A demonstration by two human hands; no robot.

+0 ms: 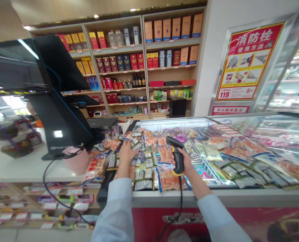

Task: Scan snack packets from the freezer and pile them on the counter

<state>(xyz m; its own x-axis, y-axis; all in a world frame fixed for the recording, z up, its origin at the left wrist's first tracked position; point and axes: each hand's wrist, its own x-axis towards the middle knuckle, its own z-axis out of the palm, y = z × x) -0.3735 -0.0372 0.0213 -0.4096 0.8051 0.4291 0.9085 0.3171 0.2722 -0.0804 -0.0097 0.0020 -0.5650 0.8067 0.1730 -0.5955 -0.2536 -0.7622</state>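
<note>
My right hand is wrapped round the grip of a black and yellow barcode scanner, its head pointing left over the packets. A dark cable runs down from the grip past the freezer's front. My left hand lies on the pile with thumb and fingers apart, touching snack packets beside a green and silver packet. Its fingertips are partly lost among the wrappers. Closer to me are another green and silver packet and a clear, blue-edged packet of orange-brown food.
A glass-topped chest freezer bears more packets on its right side. Left of it, a white counter holds a pink cup, a black checkout terminal and jars. Shelves of boxed bottles stand behind.
</note>
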